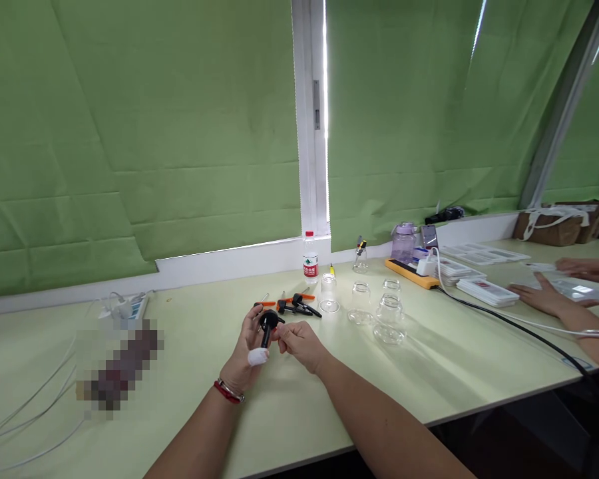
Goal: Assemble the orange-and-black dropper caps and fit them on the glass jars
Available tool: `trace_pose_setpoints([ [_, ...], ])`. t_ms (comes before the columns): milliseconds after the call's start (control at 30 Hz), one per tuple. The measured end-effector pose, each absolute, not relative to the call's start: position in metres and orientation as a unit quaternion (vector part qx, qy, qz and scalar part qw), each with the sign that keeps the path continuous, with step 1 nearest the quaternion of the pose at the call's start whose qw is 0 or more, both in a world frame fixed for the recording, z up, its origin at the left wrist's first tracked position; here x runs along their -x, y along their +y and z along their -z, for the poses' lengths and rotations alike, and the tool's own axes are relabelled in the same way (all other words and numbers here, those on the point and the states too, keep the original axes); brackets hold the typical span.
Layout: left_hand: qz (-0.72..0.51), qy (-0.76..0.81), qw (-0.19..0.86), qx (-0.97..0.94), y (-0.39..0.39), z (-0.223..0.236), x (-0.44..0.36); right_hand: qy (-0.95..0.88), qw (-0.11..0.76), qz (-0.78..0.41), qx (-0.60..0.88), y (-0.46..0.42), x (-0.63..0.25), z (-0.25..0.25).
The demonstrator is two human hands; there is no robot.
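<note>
My left hand [245, 352] is closed around a black tool [268, 324] with a round head and a short stem pointing down toward me. White wrapping covers the thumb of that hand, and a red band and a bangle circle the wrist. Fingers of my right hand [299, 342] are pinched at the tool's right side; a small reddish bit shows there. Just beyond my hands lie several orange and black tools [299, 304] with thin metal rods, which look like small bar clamps. Several clear glass jars [361, 304] stand upside down to their right.
A water bottle [310, 259] stands by the window ledge. Farther right are a purple jug [403, 243], an orange power strip [410, 273] and stacked white trays [486, 291]. Another person's hands [546, 296] work at the right. White cables [34, 416] and a blurred-out patch occupy the left.
</note>
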State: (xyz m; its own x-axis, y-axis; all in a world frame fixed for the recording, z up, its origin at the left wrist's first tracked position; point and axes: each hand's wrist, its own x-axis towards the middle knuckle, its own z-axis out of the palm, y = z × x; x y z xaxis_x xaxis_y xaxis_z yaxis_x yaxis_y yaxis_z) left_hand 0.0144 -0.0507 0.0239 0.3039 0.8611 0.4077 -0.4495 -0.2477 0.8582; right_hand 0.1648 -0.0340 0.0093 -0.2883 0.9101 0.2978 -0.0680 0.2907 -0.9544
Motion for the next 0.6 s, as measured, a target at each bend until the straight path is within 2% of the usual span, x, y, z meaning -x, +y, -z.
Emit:
trace_pose_setpoints([
  [233,-0.533,0.224,0.472,-0.666,-0.043,-0.014,-0.022,-0.665,0.482,-0.462,0.335,-0.038,-0.166,-0.012],
  [367,-0.530,0.279,0.452,-0.661,-0.044,-0.014,-0.019,-0.679,0.447,-0.441,0.382,-0.034,-0.165,-0.005],
  [600,-0.540,0.483,0.398,-0.562,-0.033,-0.011,-0.008,-0.838,0.270,-0.156,0.449,-0.032,-0.172,-0.005],
])
